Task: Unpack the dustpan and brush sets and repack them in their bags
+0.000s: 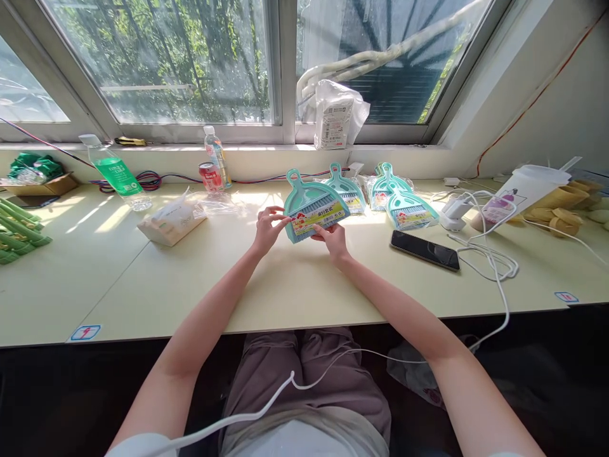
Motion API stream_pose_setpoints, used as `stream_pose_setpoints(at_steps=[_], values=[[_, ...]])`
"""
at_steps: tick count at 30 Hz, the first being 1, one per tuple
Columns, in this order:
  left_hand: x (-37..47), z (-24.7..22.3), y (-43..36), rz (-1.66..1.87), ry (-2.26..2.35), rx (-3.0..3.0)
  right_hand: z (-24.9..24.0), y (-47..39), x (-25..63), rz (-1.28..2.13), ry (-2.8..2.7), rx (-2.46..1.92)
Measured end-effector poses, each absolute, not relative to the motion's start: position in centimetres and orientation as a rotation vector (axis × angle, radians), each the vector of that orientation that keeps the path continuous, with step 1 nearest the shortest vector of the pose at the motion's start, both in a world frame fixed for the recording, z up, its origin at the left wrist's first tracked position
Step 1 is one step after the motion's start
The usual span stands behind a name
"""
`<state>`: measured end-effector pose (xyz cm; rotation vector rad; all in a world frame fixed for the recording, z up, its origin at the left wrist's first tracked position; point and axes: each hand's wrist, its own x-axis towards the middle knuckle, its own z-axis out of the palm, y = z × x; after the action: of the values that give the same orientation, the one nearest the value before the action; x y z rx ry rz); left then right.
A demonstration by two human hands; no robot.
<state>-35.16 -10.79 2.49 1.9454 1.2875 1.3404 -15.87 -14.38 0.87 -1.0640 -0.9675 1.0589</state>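
Note:
A teal dustpan and brush set [311, 206] with a yellow label is held up above the middle of the table, tilted, its handle pointing up and left. My left hand [270, 230] pinches its left edge. At its lower right edge, my right hand [332, 240] grips it between thumb and fingers. Just behind stands a similar teal set [345, 187], partly hidden by the held one. More teal sets in clear wrap [410, 209] lie to the right of it.
Right of my hands lie a black phone [425, 250], white cables [495, 260] and a large cup [523, 190]. On the left are a tissue pack [172, 219], a green-labelled bottle [117, 174], a red can [210, 177] and a clear bottle [217, 155]. A wrapped box [335, 120] stands on the sill.

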Motion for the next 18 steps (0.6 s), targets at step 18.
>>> stream_pose_setpoints(at_steps=[18], values=[[-35.65, 2.07, -10.25, 1.296, 1.213, 1.944, 0.93, -14.42, -15.83, 1.07, -0.99, -1.048]])
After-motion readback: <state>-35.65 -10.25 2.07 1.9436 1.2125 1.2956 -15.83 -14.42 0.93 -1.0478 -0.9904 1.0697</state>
